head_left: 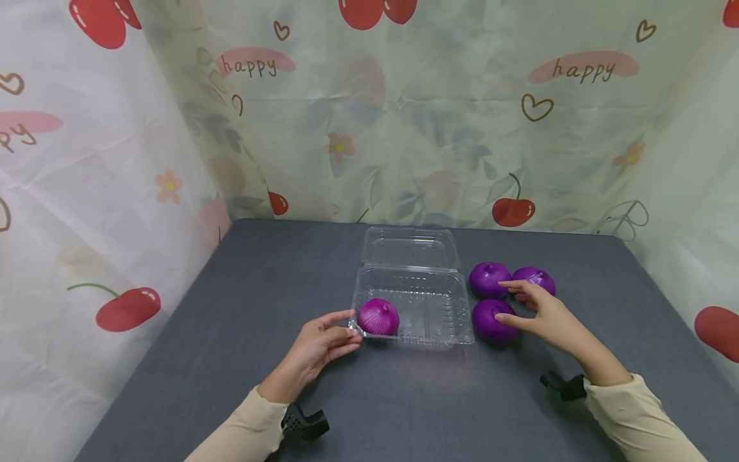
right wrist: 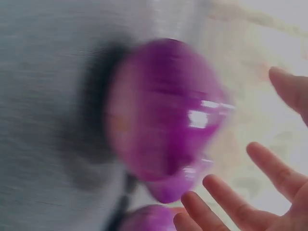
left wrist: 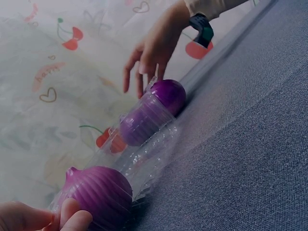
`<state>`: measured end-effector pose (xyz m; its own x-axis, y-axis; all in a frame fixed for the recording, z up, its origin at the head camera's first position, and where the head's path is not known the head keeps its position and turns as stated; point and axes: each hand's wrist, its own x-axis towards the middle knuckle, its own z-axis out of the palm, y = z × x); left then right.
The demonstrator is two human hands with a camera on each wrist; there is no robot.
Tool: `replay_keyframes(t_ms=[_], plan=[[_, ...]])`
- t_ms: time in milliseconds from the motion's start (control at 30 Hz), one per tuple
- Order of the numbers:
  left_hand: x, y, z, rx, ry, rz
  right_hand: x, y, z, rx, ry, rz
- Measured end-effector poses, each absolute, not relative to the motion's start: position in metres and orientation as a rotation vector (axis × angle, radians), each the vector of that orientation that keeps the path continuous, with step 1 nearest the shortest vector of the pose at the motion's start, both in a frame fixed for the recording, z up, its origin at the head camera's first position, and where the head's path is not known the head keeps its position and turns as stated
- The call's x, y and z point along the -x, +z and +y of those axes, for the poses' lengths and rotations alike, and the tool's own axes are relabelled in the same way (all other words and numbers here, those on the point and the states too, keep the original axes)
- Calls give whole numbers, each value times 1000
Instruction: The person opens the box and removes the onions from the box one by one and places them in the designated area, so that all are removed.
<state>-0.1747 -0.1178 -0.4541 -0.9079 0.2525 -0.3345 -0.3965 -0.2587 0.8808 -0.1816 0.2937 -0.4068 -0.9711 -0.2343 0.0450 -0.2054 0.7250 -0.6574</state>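
A clear plastic clamshell container (head_left: 435, 314) lies on the table with its lid folded back. At its left front corner, my left hand (head_left: 328, 340) pinches the rim between thumb and fingers. Inside that corner sits a purple onion (head_left: 378, 317), its pointed top up. My right hand (head_left: 545, 314) hovers over three darker purple onions standing right of the container, fingers spread and holding nothing. The front onion (head_left: 493, 321) is nearest its thumb; behind are the back left onion (head_left: 488, 278) and the back right onion (head_left: 535, 278), which the hand partly covers.
The grey table (head_left: 277, 276) extends to a back edge against a patterned curtain (head_left: 398, 128) with cherries and hearts. Further curtain hangs on both sides. The open lid (head_left: 411, 249) lies flat behind the container's base. Each wrist wears a black camera (head_left: 305, 423).
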Motion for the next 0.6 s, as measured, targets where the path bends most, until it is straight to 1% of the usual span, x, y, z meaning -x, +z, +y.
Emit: replay_keyframes(t_ms=[133,233,367,600], plan=[[175,-454,-118,174,2201,1598,180,-384,290,319,-1118,2885],[175,-455,-118,172,2200,1600,179,-370,284,336,-1161,2903],[174,-455,-117,174,2203,1606,178,-358,269,459,-1227,2936],[174,-456,-117,168,2197,1619,182,-353,230,701,-1416,2905]])
